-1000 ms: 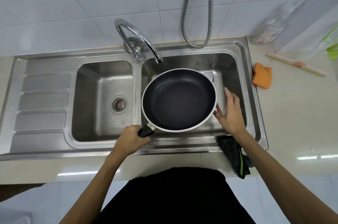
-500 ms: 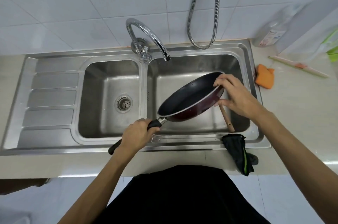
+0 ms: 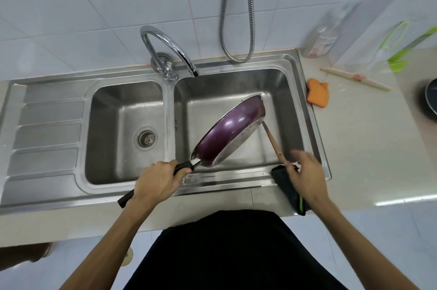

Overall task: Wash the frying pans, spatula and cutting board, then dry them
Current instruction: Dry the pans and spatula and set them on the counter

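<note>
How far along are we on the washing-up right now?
Done: nothing clearly finished. In hand: the left grip holds the purple frying pan by its black handle, underside up over the right steel basin; the right grip hovers open by the dark cloth. Left: the wooden spatula lies in the basin, a dark pan waits on the counter.
</note>
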{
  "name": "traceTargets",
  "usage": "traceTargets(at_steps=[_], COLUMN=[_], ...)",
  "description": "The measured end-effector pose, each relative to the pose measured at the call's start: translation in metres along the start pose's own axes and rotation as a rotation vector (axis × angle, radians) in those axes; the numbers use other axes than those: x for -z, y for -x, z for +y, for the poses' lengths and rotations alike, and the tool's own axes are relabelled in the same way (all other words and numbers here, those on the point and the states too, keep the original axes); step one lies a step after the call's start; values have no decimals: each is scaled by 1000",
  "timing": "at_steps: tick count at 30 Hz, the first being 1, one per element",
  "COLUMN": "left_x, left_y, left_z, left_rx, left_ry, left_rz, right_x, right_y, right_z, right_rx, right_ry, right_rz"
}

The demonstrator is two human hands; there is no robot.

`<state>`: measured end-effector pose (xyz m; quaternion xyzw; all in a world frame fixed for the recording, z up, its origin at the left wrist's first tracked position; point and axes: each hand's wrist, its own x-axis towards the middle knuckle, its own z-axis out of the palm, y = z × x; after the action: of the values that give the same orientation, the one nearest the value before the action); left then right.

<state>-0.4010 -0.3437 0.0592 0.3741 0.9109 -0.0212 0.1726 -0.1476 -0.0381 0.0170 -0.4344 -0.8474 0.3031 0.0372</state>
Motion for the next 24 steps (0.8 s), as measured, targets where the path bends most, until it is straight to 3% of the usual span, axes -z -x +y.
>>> traceTargets(at_steps=[4,15,24], left_x=[-4,-13,-21], left_y=[3,11,17], left_z=[2,-12,-31], left_rx=[31,88,126], left_ry=[13,111,242], left_rz=[10,2,-11], right_x=[-22,-47,-49], right_y=[48,67,66], right_z=[36,31,6], right_rx=[-236,-104,-293], right_ry=[63,245,31], right_rz=[-47,82,72])
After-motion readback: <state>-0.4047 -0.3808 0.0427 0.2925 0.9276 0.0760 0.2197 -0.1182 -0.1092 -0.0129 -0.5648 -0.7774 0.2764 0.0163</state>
